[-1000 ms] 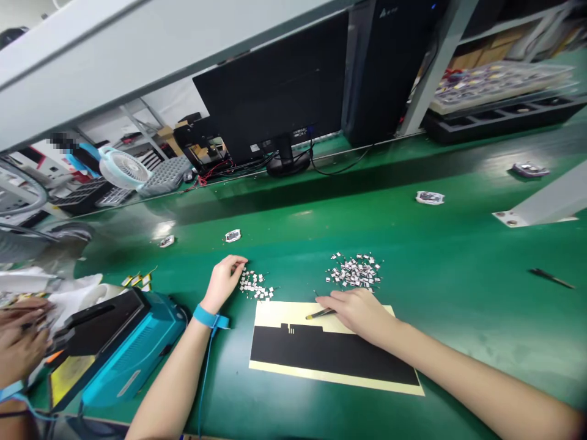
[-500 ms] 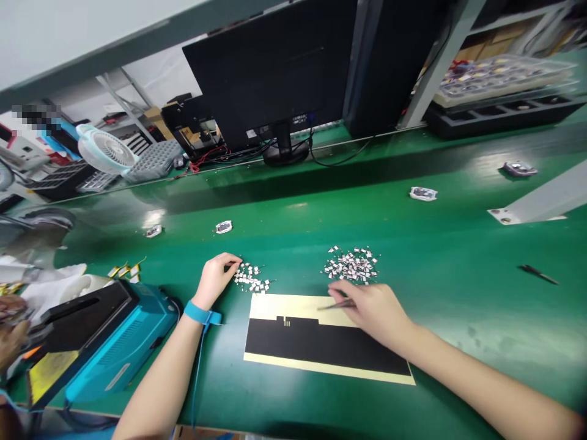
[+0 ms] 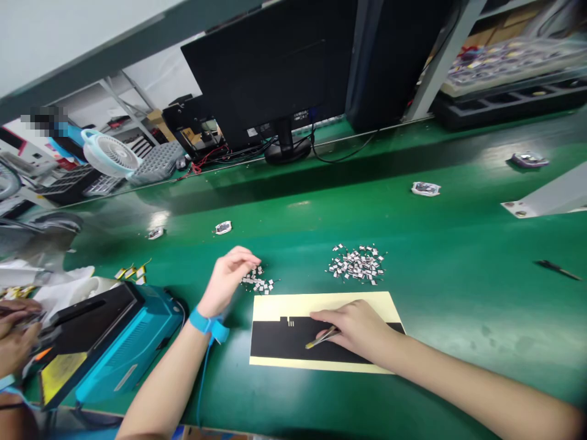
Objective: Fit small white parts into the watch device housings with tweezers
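My left hand, wearing a blue wrist strap, is raised by a small pile of white parts with thin dark leads. Its fingertips are pinched together; whatever is between them is too small to make out. My right hand grips tweezers, their tips over the black area of a pale yellow sheet. Beside a stepped cut-out in the black material are several narrow yellow slits. A larger heap of the white parts lies behind the sheet.
A teal and black machine stands at the left, with a co-worker's hands beyond it. Behind are a monitor and a fan. A dark pen-like tool lies right, near a metal bracket.
My left hand has lifted slightly and shifted right over the small pile. My right hand has brought the tweezers down and toward me, from the yellow strip to the black area.
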Tool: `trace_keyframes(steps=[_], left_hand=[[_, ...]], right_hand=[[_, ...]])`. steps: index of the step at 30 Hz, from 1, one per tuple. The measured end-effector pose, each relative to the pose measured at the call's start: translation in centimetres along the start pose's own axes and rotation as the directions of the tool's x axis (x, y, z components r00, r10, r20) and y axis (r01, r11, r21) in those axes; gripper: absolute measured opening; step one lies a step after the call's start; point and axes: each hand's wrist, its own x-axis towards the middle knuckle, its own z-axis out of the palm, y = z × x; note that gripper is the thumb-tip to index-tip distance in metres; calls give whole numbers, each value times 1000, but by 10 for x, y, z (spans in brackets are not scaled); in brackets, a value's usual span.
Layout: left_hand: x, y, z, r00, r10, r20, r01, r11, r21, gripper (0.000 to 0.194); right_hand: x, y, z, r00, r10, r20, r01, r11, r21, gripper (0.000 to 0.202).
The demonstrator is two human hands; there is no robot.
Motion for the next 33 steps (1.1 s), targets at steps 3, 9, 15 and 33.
trace_keyframes(steps=[3,9,15,33], left_hand=[[0,23,42,956,-41,291,72,993,-97,14],[4,12,108,968,1,251,34,990,-136,15],[-7,-2,110,967,137,215,-143,990,13,15],[0,-5,110,983,142,114,-142,990,-9,10]], right_hand=[[1,1,1,1000,8,5,-8,1000,19,30],[-2,1,5,999,34,-21,-35,999,-25,21],[-1,4,2,1000,-30,3,30,998,-55,17],[-2,-8,-2,975,196,105,-194,981,-26,11]])
